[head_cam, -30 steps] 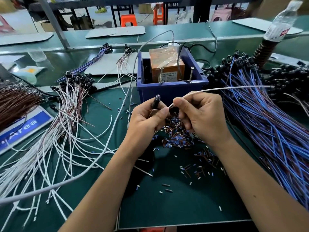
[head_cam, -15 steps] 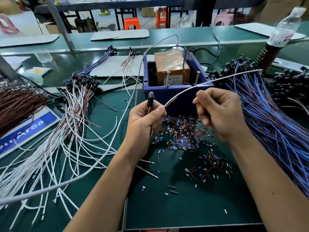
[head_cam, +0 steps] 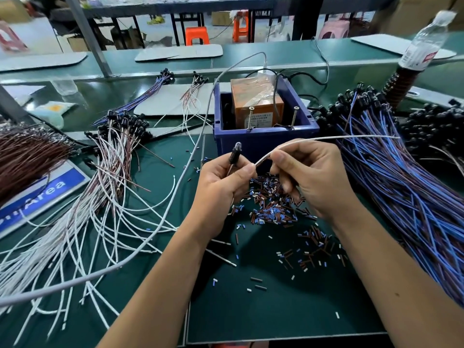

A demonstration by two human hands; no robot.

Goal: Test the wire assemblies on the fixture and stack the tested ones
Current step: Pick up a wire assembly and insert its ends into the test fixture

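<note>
Head view, frame centre: my left hand (head_cam: 223, 182) pinched the black-capped white wire assembly (head_cam: 326, 138); my right hand (head_cam: 311, 177) pinched its lead. Best kept taut toward the blue fixture box (head_cam: 266, 139).

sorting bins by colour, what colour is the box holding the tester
Dark blue bin, seen in the head view.

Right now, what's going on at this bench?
A person holds one wire assembly above the mat. The left hand grips its black connector end; the right hand pinches the white wire, which trails off to the right. The blue fixture box sits just behind the hands, and the assembly isn't touching its screws yet. White wires lie left, blue ones right.
</note>
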